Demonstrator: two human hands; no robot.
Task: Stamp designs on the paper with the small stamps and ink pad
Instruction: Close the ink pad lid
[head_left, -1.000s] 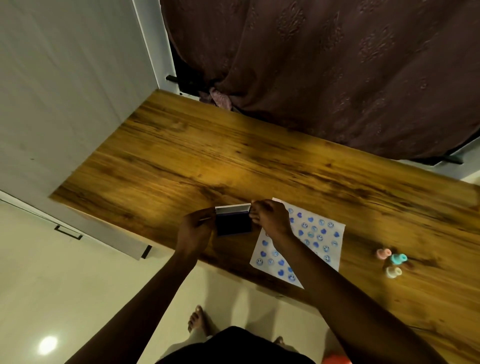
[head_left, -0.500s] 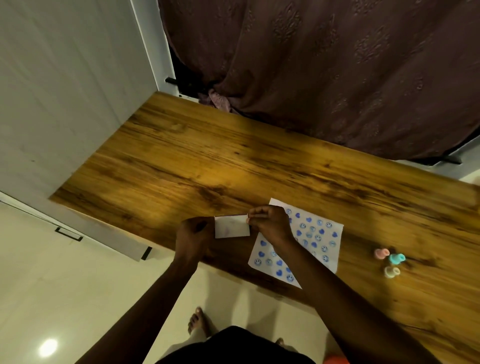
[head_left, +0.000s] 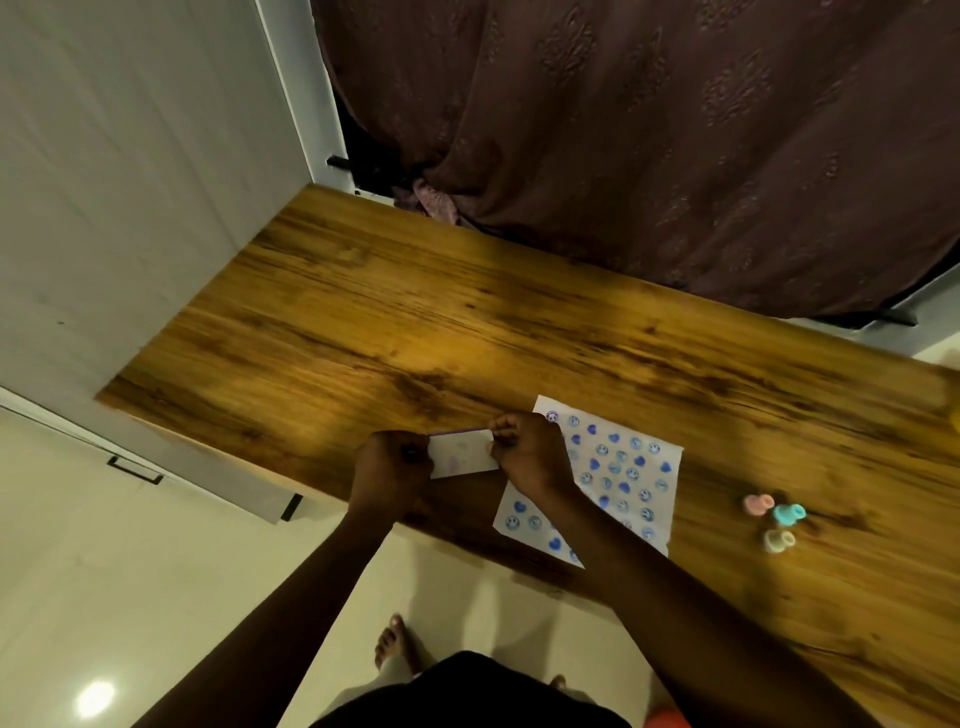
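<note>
A small ink pad case (head_left: 462, 453) with its white lid closed sits near the table's front edge, held between both hands. My left hand (head_left: 389, 467) grips its left side and my right hand (head_left: 524, 452) pinches its right side. Just right of it lies a white paper (head_left: 618, 467) covered with several blue heart and smiley prints; my right forearm crosses its lower left part. Three small stamps, pink (head_left: 757, 505), teal (head_left: 788, 514) and cream (head_left: 778, 540), lie together on the table to the right of the paper.
The wooden table (head_left: 415, 322) runs from a white wall panel (head_left: 130, 182) on the left to a dark brown curtain (head_left: 649, 130) at the back. A black-handled white drawer front (head_left: 135, 470) sits below the table's left end. My feet are on the tiled floor (head_left: 156, 597).
One second ago the ink pad lid stood open, showing the dark pad. The lid has since been folded down and the case is now closed between both hands.
</note>
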